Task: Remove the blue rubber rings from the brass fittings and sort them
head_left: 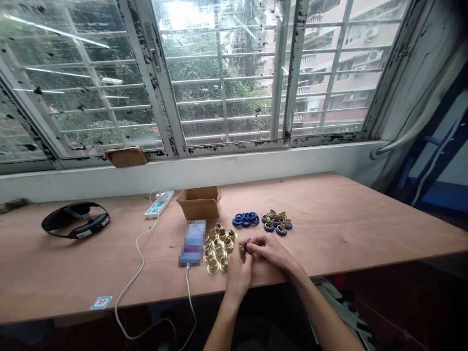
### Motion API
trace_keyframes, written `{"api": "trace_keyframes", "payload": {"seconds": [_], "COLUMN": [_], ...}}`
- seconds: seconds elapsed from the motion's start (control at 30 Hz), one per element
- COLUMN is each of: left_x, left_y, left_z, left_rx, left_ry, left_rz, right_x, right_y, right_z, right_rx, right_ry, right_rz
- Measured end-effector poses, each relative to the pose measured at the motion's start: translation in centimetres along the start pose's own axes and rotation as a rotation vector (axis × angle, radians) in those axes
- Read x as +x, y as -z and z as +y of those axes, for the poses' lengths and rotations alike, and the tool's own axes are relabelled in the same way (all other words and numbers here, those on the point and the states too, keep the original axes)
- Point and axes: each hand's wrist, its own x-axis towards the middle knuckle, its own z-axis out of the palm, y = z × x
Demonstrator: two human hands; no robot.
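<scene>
My left hand (239,270) and my right hand (272,251) meet near the table's front edge. Both are closed, with fingertips pinched on a small dark blue ring (245,247). Fingers cover most of it, and any metal part inside is hard to make out. Just left of my left hand lies a pile of gold-coloured metal cap-like parts (219,248). Beyond my hands is a cluster of loose blue rings (245,219). To its right sit several gold parts with blue rings around their bases (277,222).
A small open cardboard box (199,204) stands behind the pile. A phone (192,243) lies left of it, with a white cable (137,243) running to a power strip (159,204). A black headset (76,220) rests at the far left. Windows rise behind the table (347,219).
</scene>
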Motion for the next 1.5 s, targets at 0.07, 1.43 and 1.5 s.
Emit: {"api": "trace_keyframes", "payload": {"seconds": [0.07, 1.43, 1.5], "left_x": [0.0, 0.2, 0.0], "left_y": [0.0, -0.2, -0.4], "left_z": [0.0, -0.5, -0.2], "left_rx": [-0.018, -0.222, -0.227], "left_ry": [0.004, 0.042, 0.034], "left_rz": [-0.002, 0.055, 0.049], "right_x": [0.1, 0.1, 0.2], "right_y": [-0.1, 0.5, 0.5], "right_z": [0.2, 0.1, 0.2], "right_rx": [0.025, 0.162, 0.177], "right_ry": [-0.001, 0.148, 0.137], "right_rz": [-0.012, 0.053, 0.062]}}
